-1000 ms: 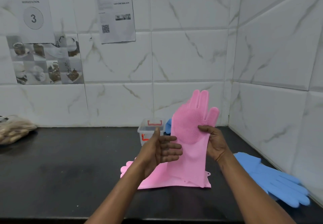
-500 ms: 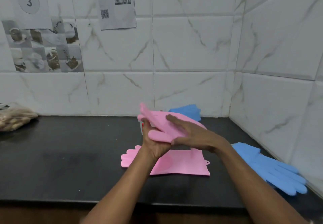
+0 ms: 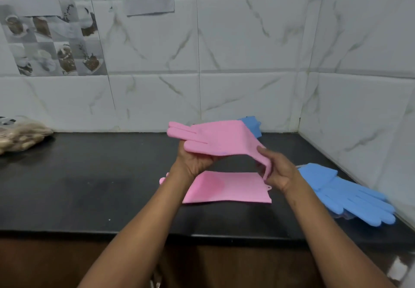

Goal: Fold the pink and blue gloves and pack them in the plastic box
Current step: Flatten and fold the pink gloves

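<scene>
Pink glove (image 3: 215, 138) in both grips (L (image 3: 197, 160), R (image 3: 277, 170) closed on it), above counter (image 3: 89, 186)

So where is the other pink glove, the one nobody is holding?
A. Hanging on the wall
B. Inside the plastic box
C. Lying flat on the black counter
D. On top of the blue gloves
C: the second pink glove lies flat on the black counter, under the pink glove held up by the left hand and right hand.
</scene>
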Demonstrator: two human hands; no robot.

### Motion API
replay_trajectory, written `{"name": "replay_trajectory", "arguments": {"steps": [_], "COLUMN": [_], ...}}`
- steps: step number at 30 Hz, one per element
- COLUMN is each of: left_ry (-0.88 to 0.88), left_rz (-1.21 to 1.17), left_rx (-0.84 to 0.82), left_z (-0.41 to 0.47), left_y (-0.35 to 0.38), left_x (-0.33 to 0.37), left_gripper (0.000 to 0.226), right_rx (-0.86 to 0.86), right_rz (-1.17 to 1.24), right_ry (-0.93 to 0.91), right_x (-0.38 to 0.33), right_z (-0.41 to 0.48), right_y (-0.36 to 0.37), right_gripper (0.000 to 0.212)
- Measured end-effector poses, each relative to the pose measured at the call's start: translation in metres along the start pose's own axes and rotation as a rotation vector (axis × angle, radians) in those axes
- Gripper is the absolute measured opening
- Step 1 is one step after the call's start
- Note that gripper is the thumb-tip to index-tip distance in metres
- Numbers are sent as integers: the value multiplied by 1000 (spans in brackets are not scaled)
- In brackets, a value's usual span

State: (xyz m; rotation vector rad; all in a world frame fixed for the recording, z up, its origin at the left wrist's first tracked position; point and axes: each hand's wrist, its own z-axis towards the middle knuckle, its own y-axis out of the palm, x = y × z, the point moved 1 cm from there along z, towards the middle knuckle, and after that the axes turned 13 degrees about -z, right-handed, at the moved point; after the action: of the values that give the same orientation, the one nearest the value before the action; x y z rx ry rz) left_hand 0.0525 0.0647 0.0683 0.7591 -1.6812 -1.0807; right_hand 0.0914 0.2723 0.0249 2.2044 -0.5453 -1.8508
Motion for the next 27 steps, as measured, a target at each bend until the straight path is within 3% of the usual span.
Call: {"name": "replay_trajectory", "arguments": {"steps": [4,5,7,8,9,12,16,20,23,27], "left_ry": [-102,-60,-39,-82,-124,-77,194,216,246,316], "left_rz": [-129,-110,-26,3,66,379,843,1164,1214,1295], "left_rx": [-74,-43,39,46,36,156,340,348,394,419], "left_z": [9,12,19,18,16,10,11,15,21,32], "left_y": [-44,-56,-82,-88,-92,-100,-108,-119,-125,-133], "left_x": [41,50,63,65,66,69,82,91,88,83], "left_gripper": [9,20,75,88,88,44,16,15,16,17], "right_rx": [173,186,207,218,234,339,450,474,492,547], "right_rz": [-268,-346,-479,-531,-578,-878,-1148,-1268,-1259,-1343], "right_ry": [-98,-87,-83,-93,-105,-152,-198,-249,-261,-278], "right_x": [-10,-6,5,11,18,36,47,46,45,42], "right_z": [8,10,15,18,21,29,33,34,34,29], "right_y": [-7,-6,-3,-2,-1,-8,-19,-20,-20,-19], "right_gripper": [37,35,29,26,23,26,27,27,19,26]}}
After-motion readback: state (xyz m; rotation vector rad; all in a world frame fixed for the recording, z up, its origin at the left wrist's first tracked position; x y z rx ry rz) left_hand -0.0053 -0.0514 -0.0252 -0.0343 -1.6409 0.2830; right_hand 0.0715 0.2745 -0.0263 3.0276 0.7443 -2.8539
